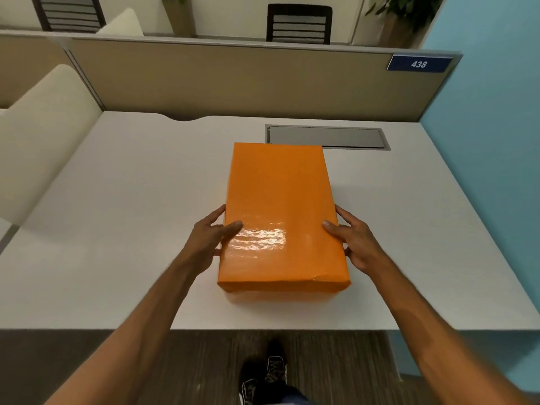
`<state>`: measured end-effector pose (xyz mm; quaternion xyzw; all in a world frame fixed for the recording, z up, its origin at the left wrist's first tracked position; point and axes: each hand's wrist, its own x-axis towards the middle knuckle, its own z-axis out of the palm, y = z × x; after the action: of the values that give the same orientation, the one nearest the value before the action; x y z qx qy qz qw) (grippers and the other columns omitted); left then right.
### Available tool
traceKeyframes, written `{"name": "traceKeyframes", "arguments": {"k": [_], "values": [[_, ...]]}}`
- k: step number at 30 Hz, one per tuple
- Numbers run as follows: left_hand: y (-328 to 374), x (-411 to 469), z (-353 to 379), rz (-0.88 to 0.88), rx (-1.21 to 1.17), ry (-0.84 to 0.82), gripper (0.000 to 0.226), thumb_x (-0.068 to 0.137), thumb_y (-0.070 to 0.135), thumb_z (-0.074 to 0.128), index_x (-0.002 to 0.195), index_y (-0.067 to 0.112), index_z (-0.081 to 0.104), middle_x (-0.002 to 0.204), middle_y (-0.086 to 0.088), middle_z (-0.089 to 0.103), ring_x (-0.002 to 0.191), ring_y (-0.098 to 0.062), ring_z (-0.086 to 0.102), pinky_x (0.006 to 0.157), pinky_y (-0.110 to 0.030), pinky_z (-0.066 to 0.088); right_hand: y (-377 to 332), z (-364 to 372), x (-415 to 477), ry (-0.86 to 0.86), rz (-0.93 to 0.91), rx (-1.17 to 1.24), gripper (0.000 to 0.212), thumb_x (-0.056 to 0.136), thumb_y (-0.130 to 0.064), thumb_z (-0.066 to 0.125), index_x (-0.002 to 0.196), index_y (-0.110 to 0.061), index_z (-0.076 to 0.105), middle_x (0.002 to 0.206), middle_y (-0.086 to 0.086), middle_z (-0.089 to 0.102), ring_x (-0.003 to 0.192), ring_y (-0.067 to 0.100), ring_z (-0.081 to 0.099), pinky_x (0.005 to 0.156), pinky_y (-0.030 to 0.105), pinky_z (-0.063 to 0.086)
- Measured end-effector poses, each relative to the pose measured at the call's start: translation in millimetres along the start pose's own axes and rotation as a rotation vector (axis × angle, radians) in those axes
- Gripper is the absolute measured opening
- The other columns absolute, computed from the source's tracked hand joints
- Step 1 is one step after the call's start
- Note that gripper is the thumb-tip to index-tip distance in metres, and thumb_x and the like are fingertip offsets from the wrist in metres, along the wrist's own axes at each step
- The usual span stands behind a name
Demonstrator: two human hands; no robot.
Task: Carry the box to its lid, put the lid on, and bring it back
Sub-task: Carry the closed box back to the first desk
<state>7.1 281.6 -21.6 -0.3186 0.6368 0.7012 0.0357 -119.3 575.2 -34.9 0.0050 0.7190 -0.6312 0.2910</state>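
Observation:
An orange box (280, 200) with its glossy orange lid on top rests on the white desk (117, 214), near the middle and a little back from the front edge. My left hand (209, 238) holds the box's left side, thumb lying on the lid. My right hand (358, 241) holds the right side the same way, thumb on the lid. The fingers of both hands are partly hidden behind the box's sides.
A grey cable hatch (327, 137) is set into the desk behind the box. A beige partition (233, 80) with a blue sign "438" (419, 63) backs the desk. A blue wall (491, 141) stands right. A cream chair (38, 135) stands left.

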Motion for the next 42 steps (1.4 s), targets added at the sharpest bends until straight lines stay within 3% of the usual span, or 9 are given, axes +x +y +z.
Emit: {"name": "traceKeyframes", "arguments": {"k": [7, 16, 19, 26, 34, 38, 42], "values": [[18, 8, -20, 0.027, -0.010, 0.059, 0.070, 0.084, 0.030, 0.073, 0.146, 0.034, 0.040, 0.134, -0.006, 0.059, 0.112, -0.035, 0.062, 0.096, -0.064, 0.047, -17, 12, 24, -0.072, -0.030, -0.015, 0.082, 0.078, -0.038, 0.076, 0.149, -0.033, 0.036, 0.127, -0.001, 0.064, 0.112, 0.027, 0.064, 0.089, 0.058, 0.053], [32, 3, -62, 0.056, -0.062, 0.190, 0.074, 0.084, 0.031, 0.072, 0.149, 0.032, 0.038, 0.139, -0.006, 0.056, 0.116, -0.035, 0.059, 0.096, -0.061, 0.048, -47, 59, 57, -0.206, -0.064, -0.040, 0.083, 0.079, -0.036, 0.076, 0.150, -0.032, 0.034, 0.124, -0.002, 0.065, 0.108, 0.023, 0.066, 0.076, 0.046, 0.057], [37, 5, -85, 0.063, -0.071, 0.228, 0.076, 0.083, 0.032, 0.073, 0.149, 0.031, 0.038, 0.139, -0.007, 0.056, 0.115, -0.034, 0.059, 0.095, -0.060, 0.049, -58, 83, 69, -0.246, -0.072, -0.061, 0.084, 0.079, -0.037, 0.076, 0.151, -0.032, 0.033, 0.126, 0.000, 0.063, 0.109, 0.025, 0.065, 0.078, 0.048, 0.057], [61, 27, -163, 0.062, -0.036, 0.256, 0.074, 0.082, 0.030, 0.074, 0.148, 0.030, 0.040, 0.135, -0.007, 0.058, 0.111, -0.033, 0.063, 0.091, -0.058, 0.053, -77, 157, 106, -0.300, -0.077, -0.080, 0.085, 0.079, -0.038, 0.077, 0.151, -0.032, 0.032, 0.133, 0.002, 0.060, 0.115, 0.030, 0.063, 0.086, 0.057, 0.055], [94, 84, -276, 0.068, -0.017, 0.235, 0.076, 0.083, 0.026, 0.074, 0.150, 0.028, 0.037, 0.117, 0.000, 0.065, 0.104, -0.027, 0.066, 0.093, -0.058, 0.052, -100, 265, 154, -0.272, -0.076, -0.036, 0.084, 0.079, -0.036, 0.077, 0.150, -0.034, 0.033, 0.133, 0.002, 0.060, 0.114, 0.030, 0.063, 0.086, 0.055, 0.056], [109, 113, -334, 0.055, 0.011, 0.203, 0.075, 0.083, 0.029, 0.074, 0.149, 0.028, 0.038, 0.122, -0.006, 0.065, 0.105, -0.030, 0.067, 0.093, -0.058, 0.051, -112, 321, 179, -0.262, -0.073, -0.018, 0.082, 0.080, -0.035, 0.077, 0.150, -0.034, 0.034, 0.134, 0.002, 0.061, 0.114, 0.031, 0.063, 0.088, 0.057, 0.055], [124, 144, -386, 0.077, 0.070, 0.239, 0.073, 0.081, 0.024, 0.076, 0.146, 0.020, 0.043, 0.112, -0.007, 0.069, 0.096, -0.024, 0.068, 0.085, -0.045, 0.053, -122, 378, 202, -0.231, -0.059, 0.016, 0.087, 0.076, -0.033, 0.079, 0.150, -0.033, 0.034, 0.134, 0.004, 0.060, 0.113, 0.031, 0.063, 0.081, 0.051, 0.058]]}}
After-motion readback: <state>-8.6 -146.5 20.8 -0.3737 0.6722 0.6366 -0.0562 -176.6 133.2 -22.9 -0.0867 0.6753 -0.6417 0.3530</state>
